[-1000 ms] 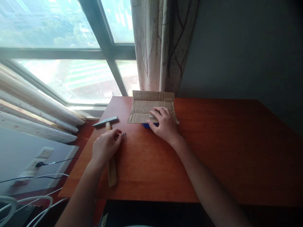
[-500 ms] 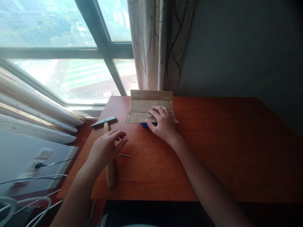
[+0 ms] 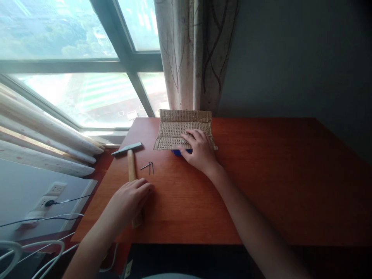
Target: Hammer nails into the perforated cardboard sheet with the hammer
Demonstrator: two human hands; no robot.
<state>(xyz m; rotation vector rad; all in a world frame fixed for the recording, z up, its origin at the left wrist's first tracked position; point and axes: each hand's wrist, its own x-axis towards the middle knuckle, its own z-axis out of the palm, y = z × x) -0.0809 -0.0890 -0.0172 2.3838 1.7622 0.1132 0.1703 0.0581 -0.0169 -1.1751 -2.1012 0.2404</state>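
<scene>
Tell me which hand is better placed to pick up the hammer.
Left, most likely. The left hand lies across the wooden handle of the hammer, while the right hand rests farther back on the perforated cardboard, with the nails between it and the handle.

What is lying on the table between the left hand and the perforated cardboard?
A few small nails lie there on the table, apart from both the left hand and the cardboard. The head view shows it.

Wooden-handled hammer (image 3: 131,169) lies flat; perforated cardboard (image 3: 173,131) far flap raised.
</scene>
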